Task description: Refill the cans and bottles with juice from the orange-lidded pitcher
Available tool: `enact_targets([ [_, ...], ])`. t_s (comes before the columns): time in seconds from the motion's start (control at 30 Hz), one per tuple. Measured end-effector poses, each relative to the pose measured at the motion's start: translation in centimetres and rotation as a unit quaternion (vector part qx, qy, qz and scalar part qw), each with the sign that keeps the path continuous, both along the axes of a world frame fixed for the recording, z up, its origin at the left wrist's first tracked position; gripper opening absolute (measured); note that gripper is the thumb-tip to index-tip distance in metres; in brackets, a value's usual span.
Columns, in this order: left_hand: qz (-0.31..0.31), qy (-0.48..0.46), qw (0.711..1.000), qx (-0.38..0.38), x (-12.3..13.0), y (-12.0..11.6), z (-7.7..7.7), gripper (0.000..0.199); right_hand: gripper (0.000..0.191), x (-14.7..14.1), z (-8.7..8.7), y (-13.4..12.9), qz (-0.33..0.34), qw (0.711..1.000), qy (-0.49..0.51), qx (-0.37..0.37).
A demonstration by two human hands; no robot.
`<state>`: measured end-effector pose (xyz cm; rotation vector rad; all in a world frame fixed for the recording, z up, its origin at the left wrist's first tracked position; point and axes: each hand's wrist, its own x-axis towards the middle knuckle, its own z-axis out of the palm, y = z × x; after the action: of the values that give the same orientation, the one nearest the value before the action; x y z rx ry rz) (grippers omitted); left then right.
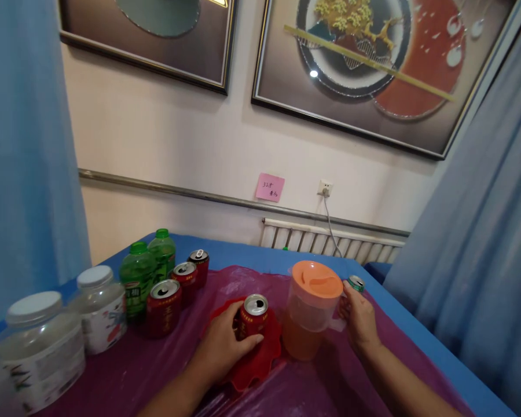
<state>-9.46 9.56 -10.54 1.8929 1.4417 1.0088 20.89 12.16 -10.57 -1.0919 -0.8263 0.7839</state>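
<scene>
A purple plastic sheet [130, 376] covers much of a blue surface [234, 255], perhaps to catch drips. On it, right of centre, stands a lidded jug [306, 324] with orange-tinted contents; the fingers of the right hand [361, 318] curl around its handle, probably to control it. Just left of it lies a scalloped red tray [243, 370], likely a base. Over the tray, the fingers of the left hand [223, 341] grasp a red can [255, 317] around its side, apparently keeping it upright; whether it touches the tray is unclear.

Counted by size: one jug, one tray, two white-lidded jars [47, 353] at near left, two green bottles [136, 278] farther back, three more red cans [162, 310] in a row right of the bottles, one green can [356, 282] just beyond the right hand.
</scene>
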Motion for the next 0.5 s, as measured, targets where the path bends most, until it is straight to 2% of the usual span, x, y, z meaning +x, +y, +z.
enact_targets([
  [0.13,0.003,0.013,1.0,0.0,0.0,0.1,0.0,0.064,0.054,0.3,-0.6,-0.4,-0.002,0.999,0.032,0.002],
  [0.23,-0.002,0.023,1.0,-0.001,0.0,0.1,0.0,0.064,0.048,0.7,-0.9,-0.8,0.0,1.0,-0.011,0.01],
  [0.3,0.001,0.032,0.999,0.003,0.0,0.2,-0.2,0.064,0.045,1.2,-1.4,-1.3,-0.048,0.997,-0.058,0.01],
  [0.37,0.008,0.037,0.999,0.01,-0.1,0.2,-0.3,0.064,0.043,1.5,-2.2,-2.3,-0.136,0.986,-0.092,0.028],
  [0.43,0.016,0.041,0.999,0.018,-0.1,0.3,-0.4,0.064,0.039,1.1,-3.4,-3.7,-0.209,0.966,-0.123,0.091],
  [0.5,0.017,0.045,0.999,0.024,0.0,0.2,-0.5,0.064,0.03,-0.4,-4.8,-5.4,-0.213,0.941,-0.184,0.186],
])
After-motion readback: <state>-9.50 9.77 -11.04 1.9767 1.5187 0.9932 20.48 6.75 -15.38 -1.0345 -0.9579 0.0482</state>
